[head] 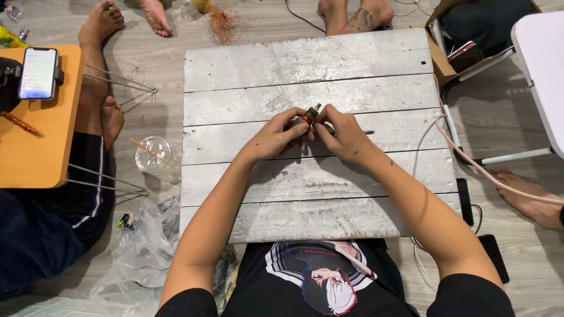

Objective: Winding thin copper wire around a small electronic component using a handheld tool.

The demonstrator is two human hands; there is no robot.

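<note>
Centrally, left hand (275, 136) and right hand (342, 132) both pinch small motor rotor (309, 115) above grey plank board (305, 70).

Both forearms bare, reaching forward from the bottom edge and converging toward the centre. Elbows spread wide, wrists drawn close. Left hand (275, 136) palm down, fingers curled inward, thumb and forefinger tips pinched toward the midline. Right hand (343, 134) mirrored, knuckles up, fingers bent and closed in a pinch just beside the left fingertips. Hands nearly touching at the fingertips, backs facing the camera. Left wrist roughly straight with its forearm; right wrist bent slightly inward. Short black sleeves covering the upper arms at the lower corners. Small dark marks dotted along the right forearm.
</note>
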